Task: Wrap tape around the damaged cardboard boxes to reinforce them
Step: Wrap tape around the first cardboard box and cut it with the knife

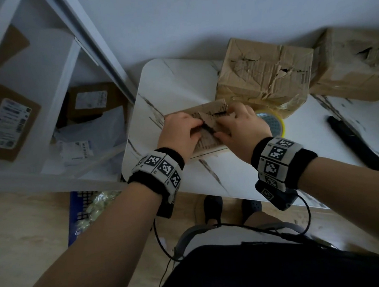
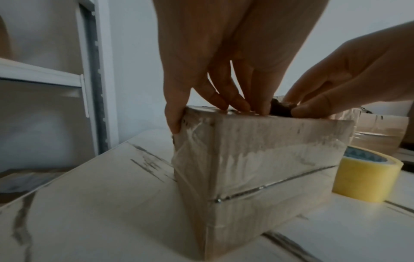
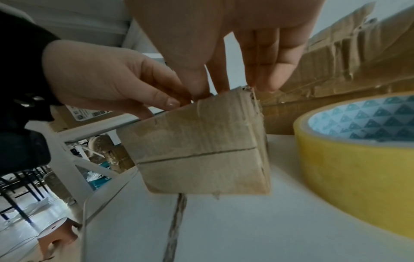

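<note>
The small box [image 1: 207,129] is standing near the table's [image 1: 180,86] front left corner, its torn top facing up and old tape glinting on its sides. Both hands are working on that top. The left hand [image 1: 180,132] is lying over the box's left end, thumb [image 2: 173,115] pressing down the outer side and fingers [image 2: 237,102] curling onto the top edge, so it is gripping the box. The right hand [image 1: 242,126] is resting on the right end with fingers pointing down at the ragged tear; its fingertips [image 3: 268,81] are touching the torn cardboard, though the views are too dim and blurred to say whether they are pinching a flap or only pressing it. The tape roll [image 1: 273,122], yellow with a patterned blue core, is lying flat just beside the box on its right, partly hidden under the right hand in the head view. Behind it, toward the table's back edge, a big box [image 1: 266,76] with a crushed, split top is sitting, and another torn box [image 1: 352,64] is standing at the back right. A black tool [image 1: 355,142] is lying near the table's right front edge. A shelf [image 1: 47,90] with labelled parcels is standing left of the table.
</note>
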Tool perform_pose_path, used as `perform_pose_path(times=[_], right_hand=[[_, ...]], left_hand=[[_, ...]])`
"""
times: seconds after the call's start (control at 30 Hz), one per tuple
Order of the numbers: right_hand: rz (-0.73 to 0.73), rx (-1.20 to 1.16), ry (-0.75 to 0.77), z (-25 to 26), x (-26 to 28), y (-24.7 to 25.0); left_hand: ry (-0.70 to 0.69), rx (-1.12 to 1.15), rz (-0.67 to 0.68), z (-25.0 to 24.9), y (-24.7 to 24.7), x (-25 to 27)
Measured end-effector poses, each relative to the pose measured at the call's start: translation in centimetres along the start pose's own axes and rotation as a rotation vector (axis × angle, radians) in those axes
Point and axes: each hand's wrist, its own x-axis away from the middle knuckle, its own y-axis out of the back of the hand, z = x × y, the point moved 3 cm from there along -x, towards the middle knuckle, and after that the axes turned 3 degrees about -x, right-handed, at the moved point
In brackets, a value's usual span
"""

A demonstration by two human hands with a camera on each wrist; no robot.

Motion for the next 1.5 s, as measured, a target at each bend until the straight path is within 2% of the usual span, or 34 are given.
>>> perform_pose_path(times=[0.17, 0.3, 0.43, 0.67, 1.07, 1.23, 1.4, 1.5], right_hand=[[-0.042, -0.102, -0.013, 0.2, 0.0, -1.0], [-0.042, -0.083, -0.026, 0.4, -0.2, -1.2], [-0.027, -0.05, -0.037, 0.5, -0.5, -0.8], [0.009, -0.007, -0.049, 0.7, -0.6, -0.5], [0.05, 0.099, -0.02, 0.9, 0.0, -1.3], [-0.053, 0.015, 0.041, 0.7, 0.3, -1.9], [-0.075, -0.123, 0.034, 0.4, -0.1, -2.2], [-0.075, -0.046, 0.044, 0.4, -1.0, -1.2]], left_hand=[[0.066, -0.026, 0.023, 0.0, 0.0, 0.4], [0.092, -0.038, 0.065, -0.1, 0.1, 0.3], [0.107, 0.065, 0.04, 0.1, 0.6, 0.0], [0.145, 0.035, 0.033, 0.0, 0.4, -0.3], [0.082, 0.1, 0.017, 0.8, 0.9, -0.1], [0.104, 0.07, -0.01, 0.7, 0.2, -0.1], [0.108, 0.035, 0.018, 0.4, 0.2, 0.1], [0.09, 0.007, 0.056, 0.5, 0.3, 0.1]])
